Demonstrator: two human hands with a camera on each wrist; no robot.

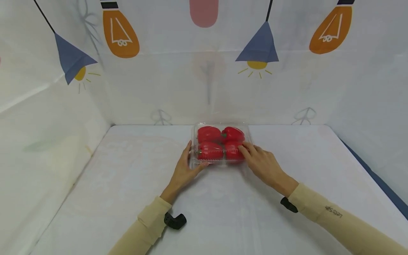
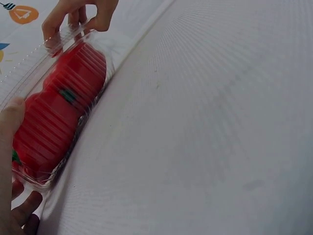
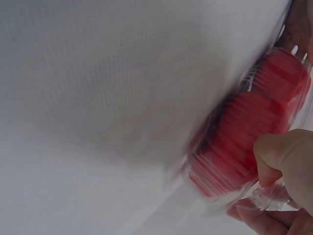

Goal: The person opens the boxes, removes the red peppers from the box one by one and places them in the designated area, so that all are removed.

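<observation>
Both hands (image 1: 184,170) (image 1: 264,165) gripping clear box (image 1: 220,162) w/ 4 red peppers (image 1: 210,151).

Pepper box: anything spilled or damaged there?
Nothing stands out: the four red peppers sit inside the clear box, none lies loose on the table, and I see no crack, though glare and blur could hide small ones.

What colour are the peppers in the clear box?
Red; the peppers show best in the head view.
</observation>
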